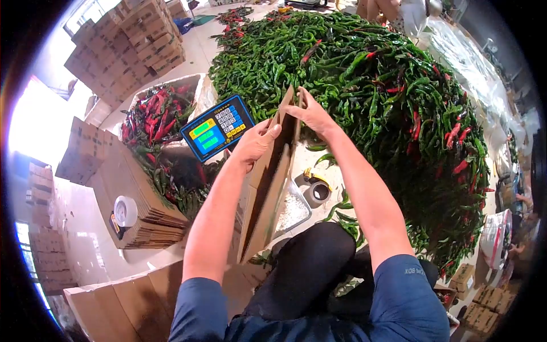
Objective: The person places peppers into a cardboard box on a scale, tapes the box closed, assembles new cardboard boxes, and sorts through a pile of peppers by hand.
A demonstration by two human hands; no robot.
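A partly unfolded cardboard box [263, 208] stands on edge between my arms, a narrow gap showing between its panels. My left hand [259, 142] is closed on its left panel, thumb up near the top edge. At the far upper end, my right hand [312, 115] grips the box's edge with its fingers bent over it. Left of the box is a scale's display [218, 128] with lit green readouts and a keypad. The scale's metal platform [296, 210] lies partly hidden beneath the box. A tape dispenser [317, 191] sits just right of it.
A large heap of green chili peppers [353, 80] fills the far side and right. Red peppers [156, 117] lie in a white container at left. Flattened boxes [151, 211] are stacked at left, carrying a tape roll [125, 211]. Packed cartons [125, 48] stand behind.
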